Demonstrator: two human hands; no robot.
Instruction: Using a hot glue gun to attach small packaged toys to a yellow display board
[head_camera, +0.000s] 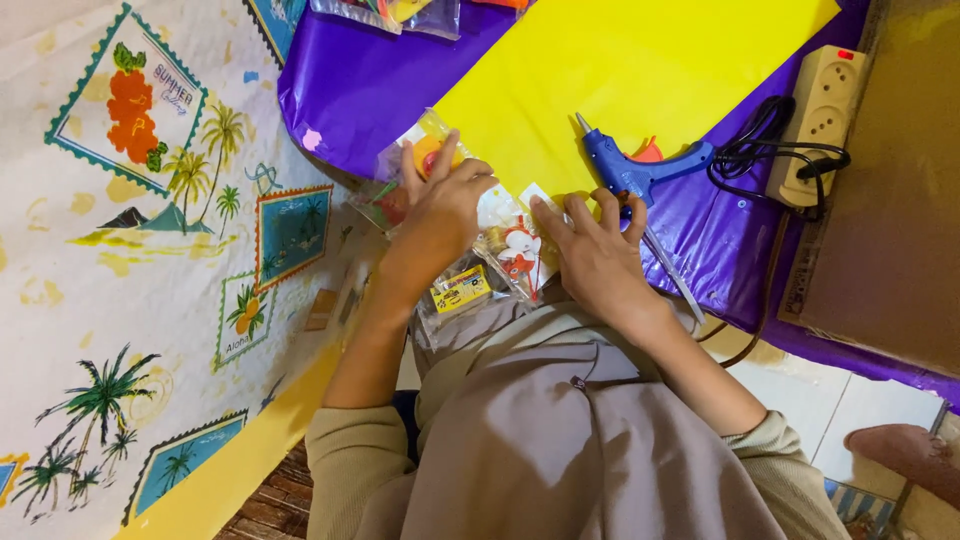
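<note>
Packets pinned under right hand, gripped by left hand; nothing glued, glue gun idle beyond right fingers.

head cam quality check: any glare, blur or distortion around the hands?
Head view: glare streaks on the purple sheet and on the clear packets under the hands; left hand and right hand are slightly soft, likely motion blur; the yellow paper is evenly lit, near saturated; the glue gun is sharp; wide-angle bending shows toward the edges.
</note>
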